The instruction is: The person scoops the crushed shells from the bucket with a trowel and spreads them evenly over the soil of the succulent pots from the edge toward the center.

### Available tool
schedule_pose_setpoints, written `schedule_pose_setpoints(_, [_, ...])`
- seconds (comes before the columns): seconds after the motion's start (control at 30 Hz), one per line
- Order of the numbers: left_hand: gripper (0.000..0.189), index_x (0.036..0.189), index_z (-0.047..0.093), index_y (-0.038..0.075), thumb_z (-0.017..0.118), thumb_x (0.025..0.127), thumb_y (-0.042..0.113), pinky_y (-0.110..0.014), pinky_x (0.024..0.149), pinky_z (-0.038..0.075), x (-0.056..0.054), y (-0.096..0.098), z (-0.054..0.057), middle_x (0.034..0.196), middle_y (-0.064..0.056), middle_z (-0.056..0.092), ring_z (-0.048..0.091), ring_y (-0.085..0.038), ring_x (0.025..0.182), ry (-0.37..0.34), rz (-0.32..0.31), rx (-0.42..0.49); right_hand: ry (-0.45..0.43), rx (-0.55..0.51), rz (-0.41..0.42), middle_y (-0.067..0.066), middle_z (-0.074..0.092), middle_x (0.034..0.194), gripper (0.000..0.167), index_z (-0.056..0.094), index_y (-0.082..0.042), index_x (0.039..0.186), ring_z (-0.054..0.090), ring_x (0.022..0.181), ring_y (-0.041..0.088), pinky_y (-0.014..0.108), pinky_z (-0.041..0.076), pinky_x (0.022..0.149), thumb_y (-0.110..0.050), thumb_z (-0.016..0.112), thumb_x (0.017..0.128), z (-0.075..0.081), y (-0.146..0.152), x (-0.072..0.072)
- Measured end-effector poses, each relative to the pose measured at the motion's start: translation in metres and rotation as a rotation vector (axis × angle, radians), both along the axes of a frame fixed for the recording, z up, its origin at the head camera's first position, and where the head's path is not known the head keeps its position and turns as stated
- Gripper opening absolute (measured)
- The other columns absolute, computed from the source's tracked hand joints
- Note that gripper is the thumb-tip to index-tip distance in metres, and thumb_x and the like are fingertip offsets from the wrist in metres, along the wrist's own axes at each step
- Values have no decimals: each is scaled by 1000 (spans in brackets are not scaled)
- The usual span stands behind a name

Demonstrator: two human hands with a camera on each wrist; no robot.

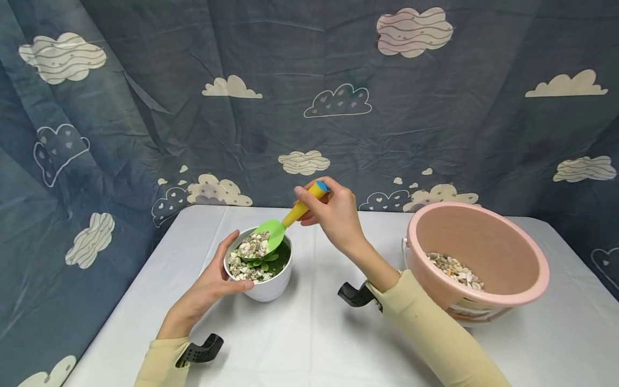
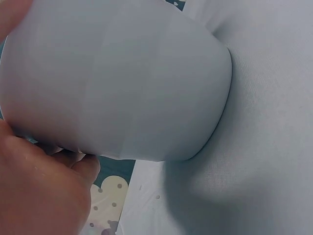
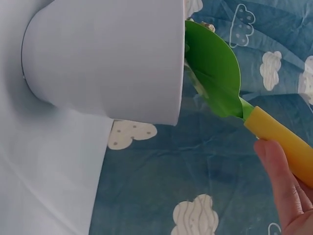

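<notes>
A white flowerpot (image 1: 268,291) stands on the table, with a small green plant (image 1: 265,263) and pale pebbles (image 1: 249,273) inside. My left hand (image 1: 210,285) grips the pot from the left, thumb at the near rim and fingers round the far side. My right hand (image 1: 332,210) holds a toy shovel by its yellow handle (image 1: 304,204). The green scoop of the shovel (image 1: 275,234) tilts down over the pot and carries a heap of small stones. In the right wrist view the shovel's scoop (image 3: 215,73) reaches over the pot's rim. The left wrist view shows mostly the pot's side (image 2: 122,83).
A pink bucket (image 1: 524,274) with pebbles (image 1: 454,269) at its bottom stands on the right, beside my right forearm. White cloth covers the table (image 1: 300,344). A dark blue curtain with cloud prints (image 1: 290,129) hangs behind it.
</notes>
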State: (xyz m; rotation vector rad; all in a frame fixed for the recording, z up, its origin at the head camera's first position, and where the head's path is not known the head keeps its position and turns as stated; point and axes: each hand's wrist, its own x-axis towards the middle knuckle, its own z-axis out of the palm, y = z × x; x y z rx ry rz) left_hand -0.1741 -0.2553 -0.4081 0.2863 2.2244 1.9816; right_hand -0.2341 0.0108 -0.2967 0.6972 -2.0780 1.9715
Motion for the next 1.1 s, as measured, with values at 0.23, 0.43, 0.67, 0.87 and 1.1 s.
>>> schedule_pose_setpoints(0.23, [112, 158, 8, 25, 82, 76, 12, -32, 107, 31, -1, 0, 0, 159, -16, 13, 22, -35, 141, 5, -6, -4, 15, 13, -1, 21, 69, 84, 22, 63, 4, 99, 70, 66, 36, 42, 58, 58, -15, 71, 92, 5, -2, -2])
schedule_pose_setpoints(0.43, [112, 158, 7, 25, 82, 77, 13, -29, 105, 31, -1, -1, 0, 159, -15, 14, 21, -33, 142, 0, -11, -14, 4, 3, 2, 12, 71, 82, 31, 64, -2, 97, 70, 63, 27, 39, 58, 57, -30, 75, 89, -14, -4, -25])
schedule_pose_setpoints(0.67, [112, 158, 7, 27, 82, 77, 12, -48, 111, 22, -1, -1, 0, 159, -16, 12, 19, -34, 142, -13, -9, -4, 19, 27, 4, 10, 69, 78, 35, 65, -5, 96, 70, 60, 24, 37, 58, 55, -39, 74, 88, -15, -5, -28])
schedule_pose_setpoints(0.87, [115, 158, 7, 28, 84, 74, 9, -29, 104, 34, 0, -1, 0, 158, -17, 12, 25, -35, 140, -8, -4, 10, -1, 38, 0, 9, 69, 77, 37, 65, -6, 95, 70, 60, 24, 37, 58, 54, -40, 75, 87, -15, -5, -29])
schedule_pose_setpoints(1.1, [112, 158, 11, 29, 84, 74, 11, -27, 101, 38, 0, 0, 1, 157, -17, 15, 30, -36, 137, -8, 8, -31, 3, 47, 3, 9, 69, 76, 37, 65, -6, 93, 70, 60, 23, 37, 58, 55, -41, 75, 86, -13, -5, -29])
